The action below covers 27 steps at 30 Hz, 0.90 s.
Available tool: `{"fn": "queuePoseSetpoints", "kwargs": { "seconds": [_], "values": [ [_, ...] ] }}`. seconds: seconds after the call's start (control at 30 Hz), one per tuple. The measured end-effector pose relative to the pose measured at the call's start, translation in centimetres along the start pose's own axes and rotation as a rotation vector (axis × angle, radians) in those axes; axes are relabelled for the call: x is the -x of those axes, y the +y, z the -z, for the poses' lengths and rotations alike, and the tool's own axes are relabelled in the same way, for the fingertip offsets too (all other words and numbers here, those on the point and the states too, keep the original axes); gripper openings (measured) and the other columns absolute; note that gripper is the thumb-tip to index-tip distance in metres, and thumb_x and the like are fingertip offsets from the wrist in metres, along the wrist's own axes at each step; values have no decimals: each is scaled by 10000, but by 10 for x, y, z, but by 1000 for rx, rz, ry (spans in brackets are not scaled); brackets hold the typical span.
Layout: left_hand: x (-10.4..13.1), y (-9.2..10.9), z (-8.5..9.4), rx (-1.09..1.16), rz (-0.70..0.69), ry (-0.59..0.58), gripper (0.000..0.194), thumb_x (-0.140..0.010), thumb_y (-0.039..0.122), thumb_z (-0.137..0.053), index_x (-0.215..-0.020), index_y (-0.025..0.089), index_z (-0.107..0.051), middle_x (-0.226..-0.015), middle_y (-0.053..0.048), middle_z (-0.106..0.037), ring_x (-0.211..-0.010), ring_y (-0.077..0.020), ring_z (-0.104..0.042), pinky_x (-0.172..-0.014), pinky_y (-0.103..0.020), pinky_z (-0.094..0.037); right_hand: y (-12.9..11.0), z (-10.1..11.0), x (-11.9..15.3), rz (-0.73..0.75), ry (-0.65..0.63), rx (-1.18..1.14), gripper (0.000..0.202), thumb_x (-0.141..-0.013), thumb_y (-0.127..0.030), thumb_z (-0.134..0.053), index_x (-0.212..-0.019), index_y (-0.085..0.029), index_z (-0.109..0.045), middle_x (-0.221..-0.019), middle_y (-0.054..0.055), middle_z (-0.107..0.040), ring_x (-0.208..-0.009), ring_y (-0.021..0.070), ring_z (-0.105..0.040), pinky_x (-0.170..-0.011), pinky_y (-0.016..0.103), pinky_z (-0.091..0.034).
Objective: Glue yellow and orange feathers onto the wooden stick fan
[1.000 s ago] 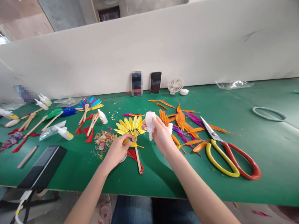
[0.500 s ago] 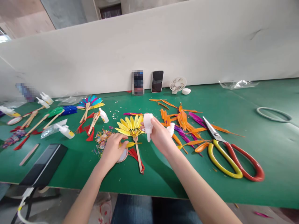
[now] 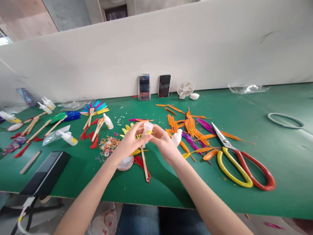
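A small white glue bottle (image 3: 147, 128) is held between both hands over a yellow feather fan (image 3: 143, 160), its base up and tip pointing down. My left hand (image 3: 131, 140) has its fingers closed on the bottle's left side. Around the right side, my right hand (image 3: 164, 140) grips it too. The hands and bottle cover much of the fan's yellow feathers; its wooden handle and red tassel (image 3: 139, 160) show below. Beside my right hand lies another white bottle (image 3: 177, 137). A round white dish (image 3: 125, 164) sits under my left wrist.
Orange and purple feathers (image 3: 190, 125) and large scissors (image 3: 234, 156) lie right. Finished-looking fans (image 3: 94, 107), colourful bits (image 3: 109, 146), glue bottles (image 3: 68, 137) and a black box (image 3: 46, 173) are left. Phones (image 3: 164, 86) and a small fan (image 3: 186, 89) stand behind.
My left hand has moved up and right from the loose yellow feather to the bottle. My right hand has shifted slightly left with the bottle, which both hands now hold.
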State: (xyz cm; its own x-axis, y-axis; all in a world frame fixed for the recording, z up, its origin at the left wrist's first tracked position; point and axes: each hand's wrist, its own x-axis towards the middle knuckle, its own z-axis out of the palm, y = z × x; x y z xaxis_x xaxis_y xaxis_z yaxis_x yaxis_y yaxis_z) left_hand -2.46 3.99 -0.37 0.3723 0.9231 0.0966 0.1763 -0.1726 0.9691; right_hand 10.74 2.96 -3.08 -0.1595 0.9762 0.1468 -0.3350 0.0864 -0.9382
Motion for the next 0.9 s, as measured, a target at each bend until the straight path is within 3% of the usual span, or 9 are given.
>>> {"fn": "queuePoseSetpoints", "kwargs": {
  "seconds": [0.13,0.4,0.63,0.9],
  "values": [
    [0,-7,2,129,17,-63,421,-666,274,-684,-1068,242,-564,-1140,-68,-594,-1048,-213,-555,-882,-325,-441,3,-2,1,54,0,85,245,-660,-333,-642,-867,-220,-573,-907,34,-656,-889,192,-604,-796,347,-462],
    [4,-10,-14,158,17,155,239,-709,292,-619,-929,208,-580,-971,-44,-653,-923,-180,-596,-810,-290,-462,17,-5,1,125,88,194,158,-686,-305,-595,-807,-208,-563,-792,27,-643,-751,180,-608,-711,339,-470],
    [6,-12,-18,111,-2,219,170,-725,288,-602,-875,217,-567,-864,-23,-645,-792,-151,-602,-693,-243,-470,21,-10,0,117,116,159,160,-695,-307,-580,-817,-206,-565,-771,17,-641,-740,172,-603,-694,317,-466],
    [4,-18,-22,88,-31,274,103,-753,266,-565,-831,205,-536,-760,5,-583,-734,-132,-565,-688,-240,-447,25,-11,-1,123,168,280,107,-711,-300,-534,-742,-198,-543,-653,-12,-555,-607,137,-515,-576,276,-399]
  ]
}}
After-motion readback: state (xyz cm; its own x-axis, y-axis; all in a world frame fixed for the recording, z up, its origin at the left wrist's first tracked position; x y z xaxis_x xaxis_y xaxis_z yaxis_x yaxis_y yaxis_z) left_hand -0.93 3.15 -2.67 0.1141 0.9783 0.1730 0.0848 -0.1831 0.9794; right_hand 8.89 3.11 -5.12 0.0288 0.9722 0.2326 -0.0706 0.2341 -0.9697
